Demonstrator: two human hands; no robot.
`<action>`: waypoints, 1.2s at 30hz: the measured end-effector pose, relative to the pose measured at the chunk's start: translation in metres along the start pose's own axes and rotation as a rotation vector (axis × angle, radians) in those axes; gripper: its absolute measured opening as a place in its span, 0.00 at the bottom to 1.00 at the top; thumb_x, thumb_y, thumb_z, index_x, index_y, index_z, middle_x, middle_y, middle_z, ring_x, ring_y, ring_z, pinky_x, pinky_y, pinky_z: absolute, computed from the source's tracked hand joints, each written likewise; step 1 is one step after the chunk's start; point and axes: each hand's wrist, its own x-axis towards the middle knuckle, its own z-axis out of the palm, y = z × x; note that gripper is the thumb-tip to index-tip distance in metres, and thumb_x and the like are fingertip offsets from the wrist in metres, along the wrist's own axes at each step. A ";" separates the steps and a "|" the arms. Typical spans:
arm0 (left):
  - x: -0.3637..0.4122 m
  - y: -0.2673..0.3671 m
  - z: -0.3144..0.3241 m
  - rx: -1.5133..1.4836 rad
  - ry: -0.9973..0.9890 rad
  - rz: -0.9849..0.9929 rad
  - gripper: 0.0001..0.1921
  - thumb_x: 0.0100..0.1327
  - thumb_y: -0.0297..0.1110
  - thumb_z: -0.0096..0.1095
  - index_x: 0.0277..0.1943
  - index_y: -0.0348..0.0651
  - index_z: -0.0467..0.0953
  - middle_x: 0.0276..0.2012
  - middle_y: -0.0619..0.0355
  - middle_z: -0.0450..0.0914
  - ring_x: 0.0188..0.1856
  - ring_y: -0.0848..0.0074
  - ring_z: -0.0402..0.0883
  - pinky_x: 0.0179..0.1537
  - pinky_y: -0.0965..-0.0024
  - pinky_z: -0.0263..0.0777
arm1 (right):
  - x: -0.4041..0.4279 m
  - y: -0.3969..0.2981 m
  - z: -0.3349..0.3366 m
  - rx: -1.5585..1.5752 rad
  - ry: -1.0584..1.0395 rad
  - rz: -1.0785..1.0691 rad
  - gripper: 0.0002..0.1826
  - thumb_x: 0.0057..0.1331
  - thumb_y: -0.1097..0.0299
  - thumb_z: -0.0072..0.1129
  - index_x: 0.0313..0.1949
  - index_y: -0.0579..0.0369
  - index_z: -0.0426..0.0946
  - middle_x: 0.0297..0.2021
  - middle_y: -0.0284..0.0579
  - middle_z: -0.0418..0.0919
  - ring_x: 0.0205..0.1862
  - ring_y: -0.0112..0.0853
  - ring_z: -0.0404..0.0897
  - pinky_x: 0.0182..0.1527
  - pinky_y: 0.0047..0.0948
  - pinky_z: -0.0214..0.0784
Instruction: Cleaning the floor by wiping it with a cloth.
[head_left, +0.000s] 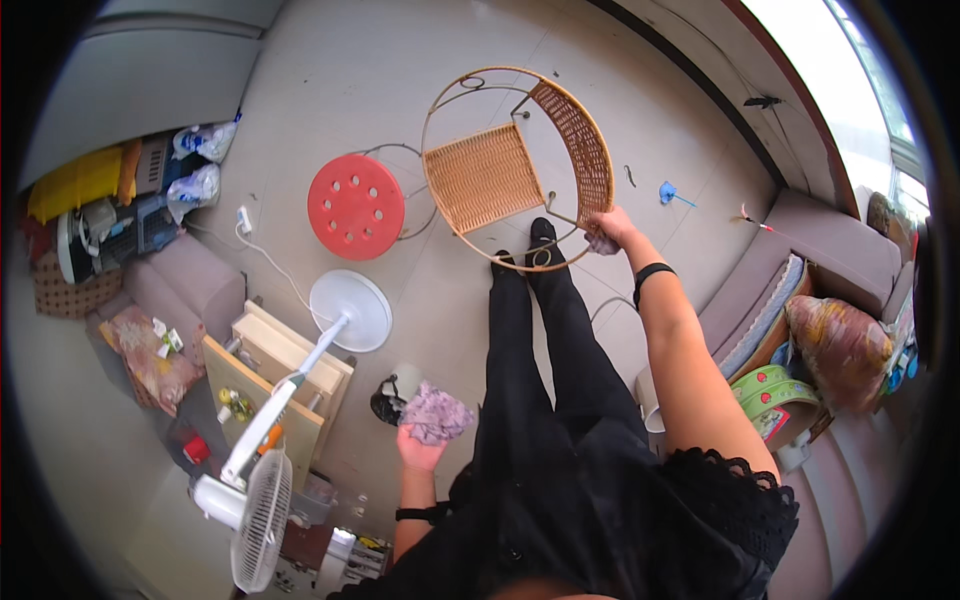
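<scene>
My left hand (421, 450) holds a crumpled purple patterned cloth (439, 414) low in front of my body, on the left. At the right, my right hand (616, 229) has its fingers around the rim of a round wicker chair (484, 178), near the end of its woven backrest (581, 142). A bunched purplish cloth (602, 244) is pressed under that same hand. The chair has a woven seat and a thin metal frame with small ring ornaments. Its front rim overlaps my black shoes (543, 231) in the view.
Left of the chair stands a red round stool (356, 208) with holes. A white pedestal fan (351, 311) stands nearer, its cord running to a power strip (244, 220). A wooden table (262, 390) is at left, a sofa (817, 247) at right. A blue object (669, 193) lies on the floor.
</scene>
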 end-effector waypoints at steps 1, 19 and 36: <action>0.018 0.006 0.004 0.013 -0.002 -0.011 0.31 0.53 0.40 0.42 0.62 0.42 0.63 0.59 0.52 0.68 0.62 0.59 0.65 0.63 0.49 0.55 | 0.009 0.000 -0.001 0.088 -0.066 0.005 0.08 0.54 0.69 0.52 0.29 0.62 0.74 0.19 0.48 0.76 0.19 0.36 0.79 0.16 0.35 0.71; 0.047 0.071 0.119 0.327 -0.272 -0.158 0.31 0.52 0.41 0.43 0.61 0.43 0.64 0.59 0.49 0.67 0.62 0.55 0.64 0.61 0.47 0.56 | -0.254 -0.157 -0.122 0.356 0.018 -0.092 0.13 0.48 0.76 0.49 0.34 0.70 0.73 0.28 0.52 0.78 0.30 0.37 0.80 0.34 0.33 0.74; 0.133 -0.060 0.450 0.473 -0.461 -0.194 0.28 0.53 0.40 0.41 0.59 0.41 0.66 0.58 0.50 0.69 0.61 0.57 0.66 0.59 0.50 0.61 | -0.468 -0.248 -0.495 1.171 0.238 -0.491 0.19 0.55 0.72 0.44 0.44 0.73 0.63 0.32 0.57 0.77 0.30 0.41 0.79 0.32 0.33 0.77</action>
